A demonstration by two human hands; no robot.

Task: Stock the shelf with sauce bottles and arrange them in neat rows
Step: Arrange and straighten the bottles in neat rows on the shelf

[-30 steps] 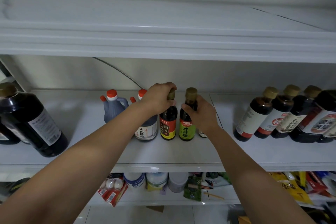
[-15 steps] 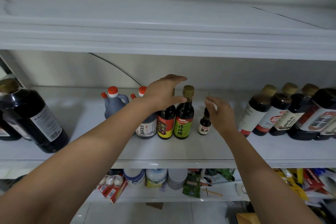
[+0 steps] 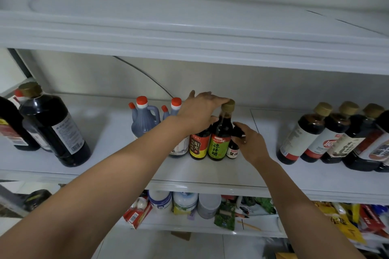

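Fingers (image 3: pixel 216 100) of the left hand (image 3: pixel 197 113) lie loosely spread over the cap of the green-label bottle (image 3: pixel 219 145); the right hand (image 3: pixel 251 143) pinches the small bottle (image 3: pixel 232 152) at its 3 o'clock on the shelf (image 3: pixel 210 172).

One wide-angle view, worn on the person's head, faces the white shelving head-on from close by. It looks slightly down onto the middle shelf (image 3: pixel 210 176). The upper shelf (image 3: pixel 189 33) crosses the far top, and the lower shelf (image 3: pixel 189 228) lies along the near bottom edge.
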